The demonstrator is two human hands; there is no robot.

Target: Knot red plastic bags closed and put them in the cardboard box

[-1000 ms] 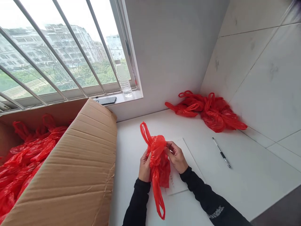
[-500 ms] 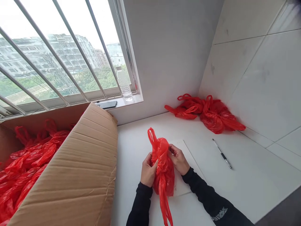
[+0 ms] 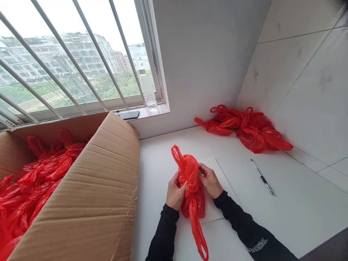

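Note:
A crumpled red plastic bag (image 3: 191,181) is held upright over the white table (image 3: 285,214). My left hand (image 3: 175,192) grips its left side and my right hand (image 3: 210,180) grips its right side, fingers pressed into the plastic. One handle loop sticks up above the hands and another hangs down toward me. Under the bag lies a white sheet of paper (image 3: 217,174).
An open cardboard box (image 3: 89,195) full of red bags (image 3: 29,185) stands at the left. A pile of red bags (image 3: 246,127) lies in the far corner by the tiled wall. A pen (image 3: 262,177) lies right of the paper. A bottle (image 3: 149,90) and a phone (image 3: 128,115) rest on the windowsill.
Both hands have kept working the bag, bunching it tighter. The lower handle loop has swung a little to the right, and the view has shifted slightly.

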